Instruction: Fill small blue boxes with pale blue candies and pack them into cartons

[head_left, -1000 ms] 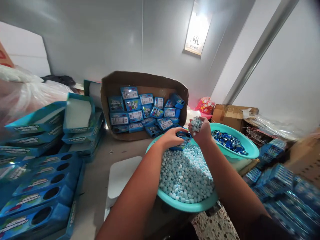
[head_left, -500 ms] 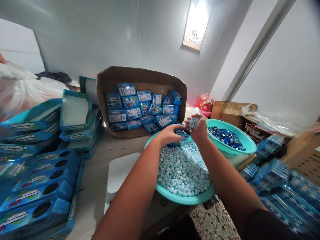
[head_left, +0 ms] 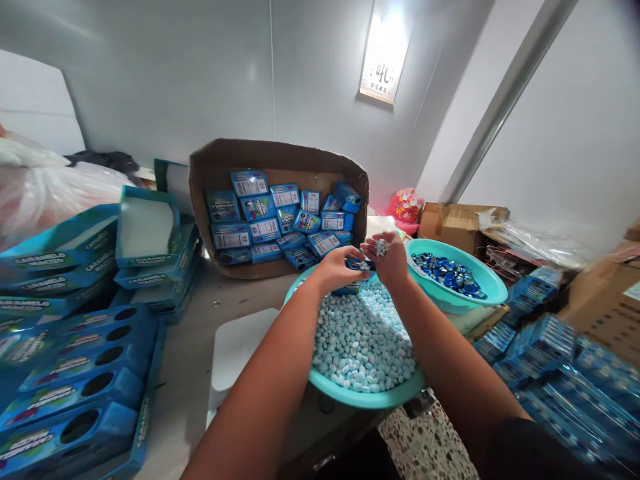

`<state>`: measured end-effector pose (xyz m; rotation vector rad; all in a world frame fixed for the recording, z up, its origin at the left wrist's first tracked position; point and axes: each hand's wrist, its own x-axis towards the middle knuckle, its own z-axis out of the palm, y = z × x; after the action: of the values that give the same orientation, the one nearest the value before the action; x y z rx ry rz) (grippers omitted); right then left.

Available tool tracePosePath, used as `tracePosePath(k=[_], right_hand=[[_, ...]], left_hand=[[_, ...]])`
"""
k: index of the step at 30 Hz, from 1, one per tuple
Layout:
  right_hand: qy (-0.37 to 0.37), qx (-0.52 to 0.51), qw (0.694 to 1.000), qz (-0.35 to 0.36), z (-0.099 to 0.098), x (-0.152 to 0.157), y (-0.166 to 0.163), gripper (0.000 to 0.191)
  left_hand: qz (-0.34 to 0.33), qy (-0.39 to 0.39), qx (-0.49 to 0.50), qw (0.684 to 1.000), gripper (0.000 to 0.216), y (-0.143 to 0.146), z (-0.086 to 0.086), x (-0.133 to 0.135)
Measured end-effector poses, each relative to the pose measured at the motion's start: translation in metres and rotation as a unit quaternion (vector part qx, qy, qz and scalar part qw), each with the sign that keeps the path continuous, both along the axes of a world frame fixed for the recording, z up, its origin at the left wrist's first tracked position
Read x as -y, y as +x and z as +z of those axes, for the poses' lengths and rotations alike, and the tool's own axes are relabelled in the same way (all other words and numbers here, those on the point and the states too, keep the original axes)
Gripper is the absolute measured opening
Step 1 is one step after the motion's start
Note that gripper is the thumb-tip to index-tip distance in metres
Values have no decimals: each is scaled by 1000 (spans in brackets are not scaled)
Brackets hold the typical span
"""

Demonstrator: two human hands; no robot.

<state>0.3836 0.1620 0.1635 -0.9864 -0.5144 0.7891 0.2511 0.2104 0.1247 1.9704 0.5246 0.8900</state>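
My left hand (head_left: 341, 270) is wrapped round a small blue candy box (head_left: 354, 287), which it holds over the basin with the open end up. Pale candies show at the box's opening. Cupped beside that opening, my right hand (head_left: 393, 257) holds a small heap of white and pale blue candies (head_left: 381, 247). Below both hands, a turquoise basin (head_left: 370, 400) is filled with the same candies (head_left: 363, 340). The lower part of the box is partly hidden by my left hand.
Behind the basin, a tipped carton (head_left: 280, 148) holds several blue boxes (head_left: 265, 229). A second basin (head_left: 493, 283) with shiny blue pieces stands right. A white scale (head_left: 240, 347) lies left of the candy basin. Box stacks (head_left: 75, 387) fill the left; wrapped packs (head_left: 565, 413) lie right.
The heap in my right hand has shrunk, and that hand is more closed and nearer the box opening. More candies show at the box's mouth. The view has shifted slightly.
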Motion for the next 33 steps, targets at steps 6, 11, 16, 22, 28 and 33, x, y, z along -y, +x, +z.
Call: tracePosePath(k=[6,11,16,22,28,33], right_hand=[[0,72,997,19,-6,-2,-2,22],[15,106,994,25,-10,1,-4,18],[-4,105,994,25,-8,5,-5,24],[-53,206,976,51,-14,4,-7,34],[-70,290,949,98,-16,7,-6,38],[-79,387,912,112,-11,10,0,28]], left_hand=[[13,55,4,998,23,-3,0,-1],[17,72,-3,997,23,-3,1,1],[51,80,-4,995,22,-4,2,2],[63,95,-13,993,15,-3,3,0],[79,98,-7,992,23,-3,0,-1],[85,104,0,991,14,-2,-1,-4]])
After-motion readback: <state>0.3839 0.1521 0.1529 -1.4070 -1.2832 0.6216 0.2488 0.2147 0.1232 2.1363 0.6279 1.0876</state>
